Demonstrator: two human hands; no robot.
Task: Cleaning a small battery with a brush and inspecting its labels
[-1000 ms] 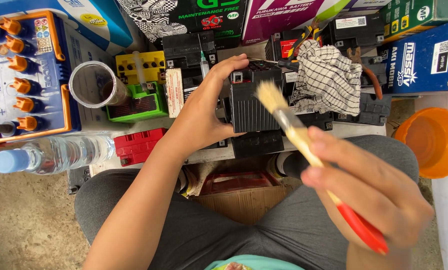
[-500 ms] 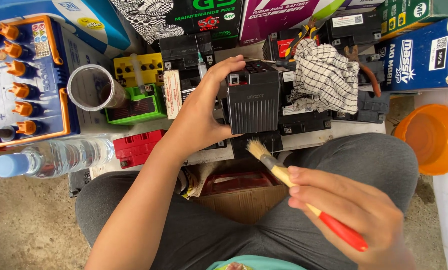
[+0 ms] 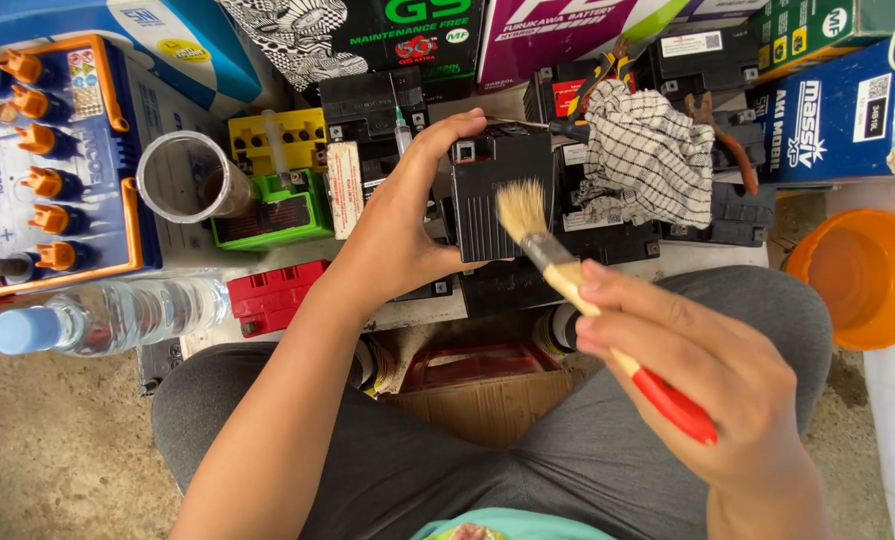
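My left hand (image 3: 403,215) grips a small black battery (image 3: 483,195) by its left side and holds it tilted above other black batteries. My right hand (image 3: 703,375) holds a paintbrush (image 3: 588,300) with a pale wooden shaft and a red handle end. Its light bristles (image 3: 521,208) lie against the battery's front face. I sit with grey-trousered legs spread below.
A checked cloth (image 3: 648,155) lies on batteries at right, with pliers behind it. At left stand a blue-and-orange battery (image 3: 53,160), a clear cup (image 3: 183,178), green (image 3: 268,215), yellow and red (image 3: 273,292) batteries, and a water bottle (image 3: 103,315). An orange bowl (image 3: 868,275) sits at far right.
The brush swung down off the battery half a second ago and has come back up onto its front face. My left hand has kept its grip on the battery.
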